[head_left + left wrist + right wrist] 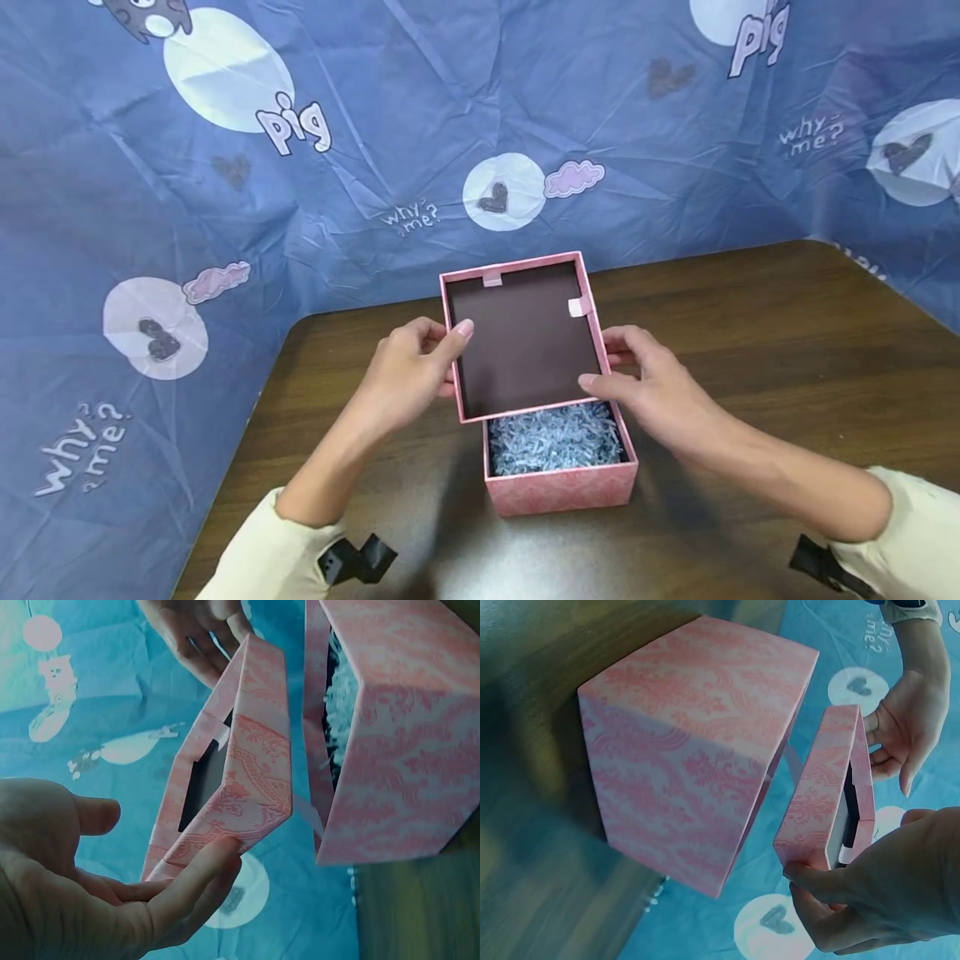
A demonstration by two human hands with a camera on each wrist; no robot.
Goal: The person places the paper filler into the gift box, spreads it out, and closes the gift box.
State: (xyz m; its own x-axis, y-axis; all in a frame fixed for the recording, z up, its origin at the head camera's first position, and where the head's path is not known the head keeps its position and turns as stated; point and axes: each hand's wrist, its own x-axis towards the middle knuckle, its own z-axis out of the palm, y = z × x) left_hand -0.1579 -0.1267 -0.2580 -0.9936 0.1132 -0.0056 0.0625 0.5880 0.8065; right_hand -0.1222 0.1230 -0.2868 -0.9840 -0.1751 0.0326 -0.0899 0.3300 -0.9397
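Note:
A square pink box lid is tilted up over the back of an open pink box, its dark inside facing me. Blue shredded paper fills the box. My left hand holds the lid's left side, thumb over the rim. On the right side, my right hand grips the lid near its lower corner. Both wrist views show the lid's patterned outer wall with fingertips against it. A pale ribbon spans the gap between lid and box in the right wrist view.
The box stands on a dark wooden table. Behind and to the left hangs a blue printed cloth. Two pale tabs, one a white tab, stick to the lid's inner edges. Black straps sit at my cuffs.

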